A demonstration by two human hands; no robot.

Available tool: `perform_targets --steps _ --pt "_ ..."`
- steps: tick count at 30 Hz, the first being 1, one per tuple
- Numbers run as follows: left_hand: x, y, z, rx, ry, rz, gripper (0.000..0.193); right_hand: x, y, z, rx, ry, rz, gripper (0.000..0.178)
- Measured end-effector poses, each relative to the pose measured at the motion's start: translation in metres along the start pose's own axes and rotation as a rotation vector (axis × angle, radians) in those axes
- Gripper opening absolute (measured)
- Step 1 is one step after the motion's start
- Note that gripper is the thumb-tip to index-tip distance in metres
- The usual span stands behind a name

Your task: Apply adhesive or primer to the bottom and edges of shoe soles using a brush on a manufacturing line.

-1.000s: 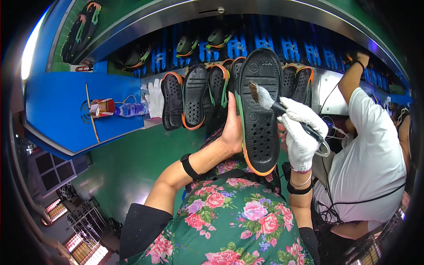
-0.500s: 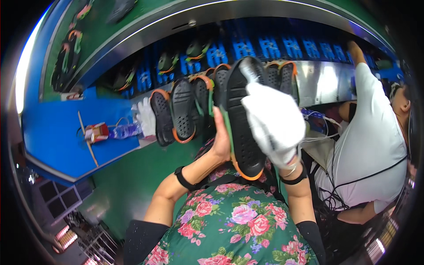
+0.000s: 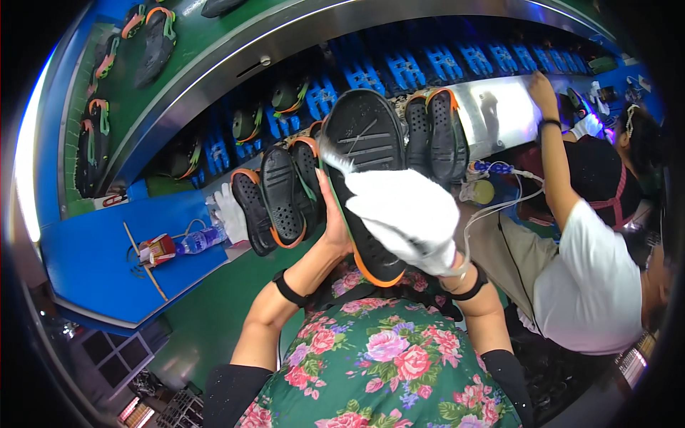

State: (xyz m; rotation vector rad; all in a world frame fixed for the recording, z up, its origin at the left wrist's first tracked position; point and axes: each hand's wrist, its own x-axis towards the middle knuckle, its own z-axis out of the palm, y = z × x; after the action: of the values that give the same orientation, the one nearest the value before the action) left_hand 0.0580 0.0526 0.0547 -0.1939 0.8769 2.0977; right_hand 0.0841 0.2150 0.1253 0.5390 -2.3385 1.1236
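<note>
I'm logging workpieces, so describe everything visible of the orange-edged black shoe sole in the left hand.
The black shoe sole looks rubbery and rounded at both ends, with raised crossbars across its far half, green edging at left and orange around the near end. It is held, underside facing the camera, in front of similar black soles. The bare left hand grips its left edge. The white-gloved right hand hides much of its middle; a pale-bristled brush crosses its left edge, contact unclear.
</note>
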Motion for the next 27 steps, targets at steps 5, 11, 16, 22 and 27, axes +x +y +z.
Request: perform_targets --steps 5,11,16,22,27 --pt "0.020 -0.010 -0.001 -0.370 -0.199 0.208 0.099 0.005 0.005 -0.018 0.145 0.080 0.099 0.031" --pt "0.012 -0.028 -0.056 0.314 0.002 0.135 0.105 -0.001 0.002 -0.006 0.288 -0.026 0.066 0.027" --pt "0.018 -0.014 -0.037 -0.111 0.011 0.174 0.104 0.003 0.007 -0.007 0.058 0.039 0.006 0.027" --pt "0.021 0.005 -0.049 -0.289 -0.327 0.108 0.108 -0.002 0.013 -0.003 0.486 -0.063 0.021 0.025" --pt "0.016 0.013 -0.030 -0.227 0.063 0.037 0.108 -0.020 0.009 0.007 0.259 -0.119 0.016 0.027"
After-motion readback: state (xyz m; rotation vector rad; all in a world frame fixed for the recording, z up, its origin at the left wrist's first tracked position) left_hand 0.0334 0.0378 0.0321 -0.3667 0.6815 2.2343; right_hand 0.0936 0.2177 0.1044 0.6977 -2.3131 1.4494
